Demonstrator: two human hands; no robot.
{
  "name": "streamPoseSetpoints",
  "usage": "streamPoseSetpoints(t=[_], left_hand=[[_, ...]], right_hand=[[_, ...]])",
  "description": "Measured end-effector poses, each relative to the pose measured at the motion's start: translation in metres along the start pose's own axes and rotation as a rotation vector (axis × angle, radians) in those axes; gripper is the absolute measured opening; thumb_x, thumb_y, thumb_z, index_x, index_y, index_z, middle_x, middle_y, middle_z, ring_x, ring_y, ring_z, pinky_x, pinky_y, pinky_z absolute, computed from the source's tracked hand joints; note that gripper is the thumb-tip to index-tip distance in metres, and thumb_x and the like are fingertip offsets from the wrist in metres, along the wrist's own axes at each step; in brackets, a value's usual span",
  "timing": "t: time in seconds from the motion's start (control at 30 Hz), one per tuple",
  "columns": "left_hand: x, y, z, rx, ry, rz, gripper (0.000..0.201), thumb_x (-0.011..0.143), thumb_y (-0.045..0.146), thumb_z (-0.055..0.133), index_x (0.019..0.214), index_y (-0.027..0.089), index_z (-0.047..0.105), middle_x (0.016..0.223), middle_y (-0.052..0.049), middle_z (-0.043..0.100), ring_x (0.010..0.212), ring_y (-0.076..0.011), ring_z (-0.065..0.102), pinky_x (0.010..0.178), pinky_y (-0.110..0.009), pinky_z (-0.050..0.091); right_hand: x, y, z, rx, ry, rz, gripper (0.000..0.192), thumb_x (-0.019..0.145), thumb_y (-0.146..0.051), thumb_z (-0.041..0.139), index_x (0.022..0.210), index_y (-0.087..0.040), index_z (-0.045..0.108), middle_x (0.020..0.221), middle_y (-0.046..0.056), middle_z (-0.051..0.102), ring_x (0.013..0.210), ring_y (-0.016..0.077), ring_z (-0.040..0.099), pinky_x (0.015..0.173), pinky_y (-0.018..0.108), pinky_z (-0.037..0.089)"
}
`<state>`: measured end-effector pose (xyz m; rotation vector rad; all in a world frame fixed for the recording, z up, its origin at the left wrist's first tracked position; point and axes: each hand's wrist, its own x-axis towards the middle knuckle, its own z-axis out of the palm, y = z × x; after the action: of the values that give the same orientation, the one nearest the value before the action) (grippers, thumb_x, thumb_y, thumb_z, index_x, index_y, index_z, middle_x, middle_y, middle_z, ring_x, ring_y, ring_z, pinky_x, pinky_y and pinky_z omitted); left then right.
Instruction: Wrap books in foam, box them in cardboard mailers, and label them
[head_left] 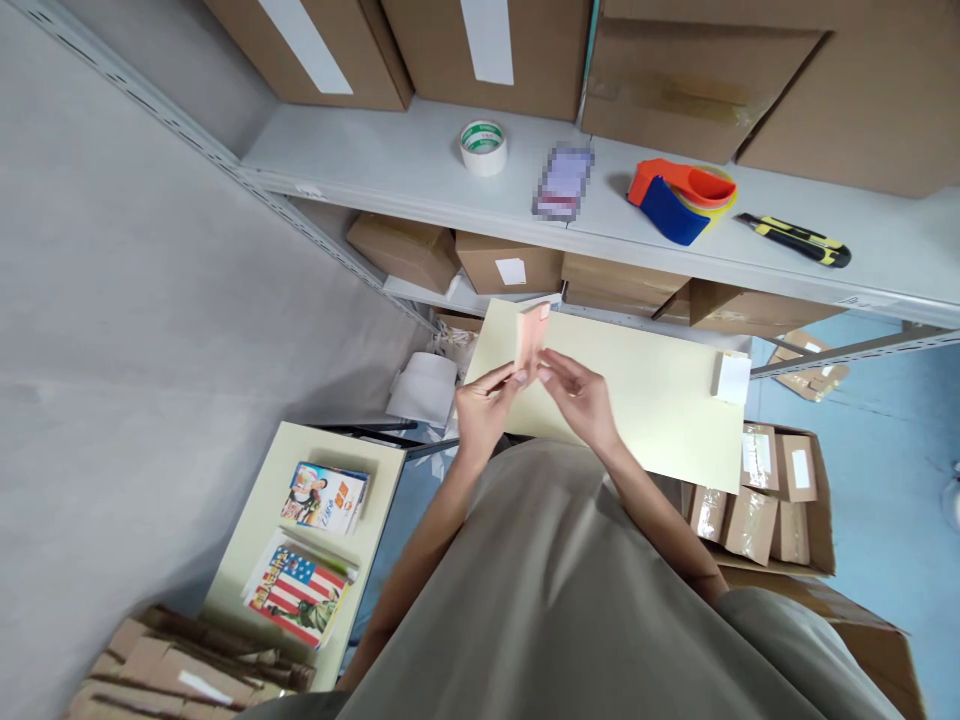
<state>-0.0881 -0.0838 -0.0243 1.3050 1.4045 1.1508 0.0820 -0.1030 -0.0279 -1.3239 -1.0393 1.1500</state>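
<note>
A small salmon-pink book point(534, 328) with pale page edges stands upright between my two hands above the cream table. My left hand point(484, 405) pinches its lower left edge between thumb and fingers. On the other side, my right hand point(581, 392) has its thumb and fingers closed on the lower right edge. A small white label shows near the book's top corner. Under the hands lies the cream tabletop point(645, 390), with a small white box point(731, 378) at its right end.
On the grey shelf point(360, 150) ahead are a white tape roll point(484, 150), a blurred phone point(564, 182), an orange-and-blue tape dispenser point(679, 200) and a utility knife point(796, 240). Magazines point(304, 590) lie on a side table at left. An open carton point(821, 510) of small boxes stands right.
</note>
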Motion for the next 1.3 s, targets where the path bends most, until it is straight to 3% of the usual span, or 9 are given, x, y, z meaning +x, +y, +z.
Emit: streamPoseSetpoints(t=[0.17,0.3,0.5,0.73,0.87,0.93,1.1,1.2,1.3], left_hand=[[-0.007,0.005,0.011,0.020,-0.135,0.108,0.033,0.096,0.051,0.087,0.119,0.028,0.093,0.134,-0.008,0.086,0.114,-0.0300,0.086,0.109,-0.049,0.070],[0.012,-0.002,-0.006,0.012,-0.039,0.046,0.049,0.091,0.058,0.091,0.126,0.024,0.090,0.133,-0.012,0.087,0.118,-0.0306,0.084,0.108,-0.047,0.068],[0.030,-0.014,-0.016,-0.257,-0.184,-0.256,0.071,0.076,0.078,0.097,0.114,0.018,0.091,0.122,-0.016,0.089,0.109,-0.0319,0.086,0.102,-0.046,0.069],[0.020,-0.018,-0.004,-0.293,-0.051,-0.292,0.071,0.068,0.073,0.103,0.109,0.017,0.090,0.113,-0.015,0.090,0.102,-0.0294,0.086,0.097,-0.044,0.070],[0.015,-0.015,0.000,-0.223,0.058,-0.208,0.062,0.077,0.068,0.098,0.110,0.017,0.091,0.114,-0.013,0.090,0.103,-0.0292,0.086,0.097,-0.043,0.070],[0.008,-0.009,0.006,-0.171,0.086,-0.159,0.056,0.082,0.066,0.095,0.110,0.018,0.091,0.113,-0.011,0.090,0.102,-0.0290,0.086,0.095,-0.043,0.071],[-0.008,0.009,0.016,-0.070,-0.086,0.020,0.044,0.092,0.060,0.089,0.117,0.023,0.091,0.124,-0.011,0.089,0.111,-0.0296,0.086,0.101,-0.045,0.071],[0.002,0.011,0.003,-0.054,-0.069,0.045,0.052,0.093,0.061,0.090,0.128,0.023,0.088,0.129,-0.013,0.087,0.109,-0.0280,0.086,0.095,-0.040,0.071],[0.021,0.007,-0.015,-0.112,-0.093,-0.046,0.065,0.089,0.070,0.090,0.133,0.022,0.086,0.130,-0.013,0.087,0.110,-0.0281,0.085,0.091,-0.036,0.070]], right_hand=[[0.004,-0.004,0.003,0.012,-0.025,-0.019,0.054,0.096,-0.076,0.078,0.113,-0.025,0.085,0.104,0.005,0.087,0.094,0.0253,0.082,0.087,0.038,0.070],[0.013,-0.006,-0.020,0.030,-0.097,-0.048,0.055,0.101,-0.077,0.071,0.092,-0.022,0.077,0.067,-0.001,0.070,0.064,0.0172,0.065,0.068,0.031,0.058],[0.018,-0.006,-0.032,0.053,-0.180,-0.039,0.060,0.097,-0.083,0.073,0.096,-0.023,0.076,0.071,-0.001,0.069,0.071,0.0186,0.066,0.074,0.032,0.058],[0.020,0.007,-0.031,-0.012,-0.140,-0.061,0.062,0.102,-0.082,0.065,0.099,-0.022,0.080,0.072,0.001,0.073,0.065,0.0189,0.067,0.071,0.034,0.062],[0.008,0.003,-0.020,-0.161,0.125,-0.109,0.060,0.107,-0.071,0.064,0.142,-0.024,0.079,0.133,0.014,0.085,0.112,0.0301,0.085,0.104,0.045,0.067],[0.002,-0.003,-0.009,-0.174,0.109,-0.102,0.060,0.106,-0.069,0.069,0.147,-0.027,0.078,0.148,0.014,0.080,0.128,0.0338,0.082,0.112,0.050,0.066],[0.002,-0.012,0.005,-0.144,0.026,-0.075,0.052,0.097,-0.073,0.079,0.119,-0.027,0.085,0.114,0.006,0.088,0.104,0.0309,0.085,0.097,0.043,0.069],[0.012,-0.016,-0.007,-0.081,0.032,-0.097,0.058,0.102,-0.079,0.069,0.098,-0.023,0.082,0.087,0.003,0.080,0.080,0.0227,0.075,0.073,0.033,0.062],[0.018,-0.019,-0.020,0.001,-0.036,-0.076,0.062,0.097,-0.083,0.073,0.092,-0.022,0.079,0.079,0.001,0.073,0.071,0.0185,0.065,0.063,0.029,0.053]])
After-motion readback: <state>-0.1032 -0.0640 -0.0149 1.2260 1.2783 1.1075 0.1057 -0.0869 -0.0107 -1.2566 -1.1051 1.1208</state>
